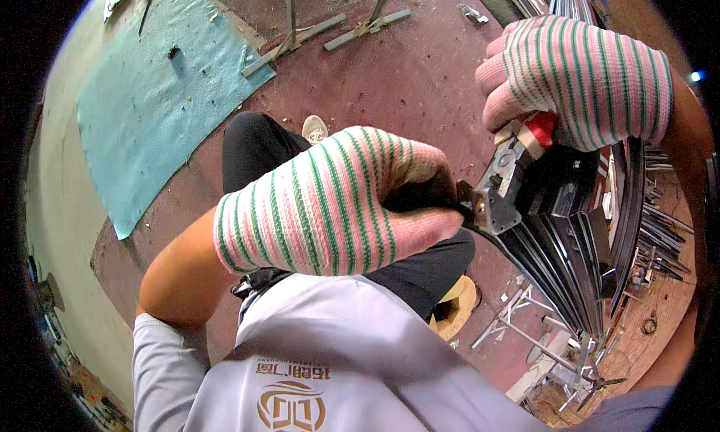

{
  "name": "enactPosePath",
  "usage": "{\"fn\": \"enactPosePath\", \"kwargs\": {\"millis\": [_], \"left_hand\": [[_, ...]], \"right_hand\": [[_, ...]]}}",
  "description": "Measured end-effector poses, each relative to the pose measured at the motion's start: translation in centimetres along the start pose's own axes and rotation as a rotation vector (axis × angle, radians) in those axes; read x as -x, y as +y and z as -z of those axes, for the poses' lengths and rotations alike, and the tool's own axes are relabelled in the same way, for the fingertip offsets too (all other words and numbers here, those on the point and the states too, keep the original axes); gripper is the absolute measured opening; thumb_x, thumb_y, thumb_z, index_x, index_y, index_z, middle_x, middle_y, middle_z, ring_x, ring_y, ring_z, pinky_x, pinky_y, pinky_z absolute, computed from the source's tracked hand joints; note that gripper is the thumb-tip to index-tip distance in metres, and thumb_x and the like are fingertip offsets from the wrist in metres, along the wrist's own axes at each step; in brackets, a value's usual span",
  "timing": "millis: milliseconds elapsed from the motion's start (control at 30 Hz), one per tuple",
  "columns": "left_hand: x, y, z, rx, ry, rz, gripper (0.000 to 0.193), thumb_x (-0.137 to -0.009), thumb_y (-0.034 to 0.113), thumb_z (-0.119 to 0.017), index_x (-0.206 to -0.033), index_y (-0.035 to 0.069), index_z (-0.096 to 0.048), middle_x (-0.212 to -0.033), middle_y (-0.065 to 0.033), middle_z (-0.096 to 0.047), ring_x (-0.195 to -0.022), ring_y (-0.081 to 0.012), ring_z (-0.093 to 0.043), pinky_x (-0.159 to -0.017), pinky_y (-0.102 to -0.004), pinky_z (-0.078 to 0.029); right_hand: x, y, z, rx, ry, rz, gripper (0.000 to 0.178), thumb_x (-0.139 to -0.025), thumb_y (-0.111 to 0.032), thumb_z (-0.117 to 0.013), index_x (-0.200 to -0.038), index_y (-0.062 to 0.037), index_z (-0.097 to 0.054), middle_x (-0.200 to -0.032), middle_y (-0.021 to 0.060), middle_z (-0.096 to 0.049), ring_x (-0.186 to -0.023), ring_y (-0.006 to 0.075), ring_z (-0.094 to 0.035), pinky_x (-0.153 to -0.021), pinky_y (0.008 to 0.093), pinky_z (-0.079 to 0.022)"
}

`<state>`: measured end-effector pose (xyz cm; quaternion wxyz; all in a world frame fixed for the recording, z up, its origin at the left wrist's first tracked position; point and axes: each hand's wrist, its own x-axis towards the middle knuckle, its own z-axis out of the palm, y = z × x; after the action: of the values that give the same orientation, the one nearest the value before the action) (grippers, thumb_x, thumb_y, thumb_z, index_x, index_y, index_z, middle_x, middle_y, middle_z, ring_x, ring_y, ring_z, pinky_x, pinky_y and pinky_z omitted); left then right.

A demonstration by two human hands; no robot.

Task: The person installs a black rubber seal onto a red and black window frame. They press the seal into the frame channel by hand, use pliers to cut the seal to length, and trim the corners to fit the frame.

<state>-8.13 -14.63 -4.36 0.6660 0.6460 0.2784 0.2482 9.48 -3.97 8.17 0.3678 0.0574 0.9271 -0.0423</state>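
Both my hands wear pink-and-white knit gloves with green stripes. My left hand (pixel 330 207) is in the middle, its thumb and fingers pinching the end of a dark piece (pixel 466 196) that I cannot make out clearly. At the upper right, my right hand (pixel 574 83) is closed around the red handle of a hand tool that looks like cutting shears (pixel 501 207). The tool's silver metal head points down toward the left fingertips and meets the dark piece there. Most of the handle is hidden under the right glove.
Long black profiles (pixel 551 263) lie bundled just right of the tool, beside a wooden board (pixel 637 364) with metal offcuts. A light blue sheet (pixel 154 117) covers floor at the left. Metal stand feet (pixel 367 31) rest ahead, and a tan roll (pixel 455 310) lies by my leg.
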Motion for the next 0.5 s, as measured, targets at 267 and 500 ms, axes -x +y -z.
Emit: {"fn": "enactPosePath", "kwargs": {"millis": [267, 500], "left_hand": [[0.1, 0.1, 0.0, -0.011, 0.008, 0.016, 0.018, -0.088, 0.017, -0.066, -0.094, 0.001, -0.064, -0.073, -0.0032, -0.062, -0.069, -0.0081, -0.055, -0.064, -0.0258, -0.047], [-0.1, -0.5, -0.1, 0.023, 0.007, -0.032, 0.018, -0.087, 0.016, -0.067, -0.095, 0.000, -0.065, -0.073, -0.0033, -0.063, -0.068, -0.0084, -0.056, -0.065, -0.0260, -0.048]], "right_hand": [[-0.9, 0.0, 0.5, -0.057, -0.080, 0.033, 0.026, -0.069, -0.016, -0.071, -0.095, -0.0106, -0.067, -0.090, 0.0060, -0.062, -0.092, 0.0252, -0.060, -0.085, 0.0368, -0.046], [-1.3, 0.5, 1.0, -0.130, -0.143, 0.053, 0.027, -0.076, -0.022, -0.068, -0.100, -0.0085, -0.065, -0.095, 0.0085, -0.062, -0.095, 0.0271, -0.059, -0.084, 0.0380, -0.046]]}}
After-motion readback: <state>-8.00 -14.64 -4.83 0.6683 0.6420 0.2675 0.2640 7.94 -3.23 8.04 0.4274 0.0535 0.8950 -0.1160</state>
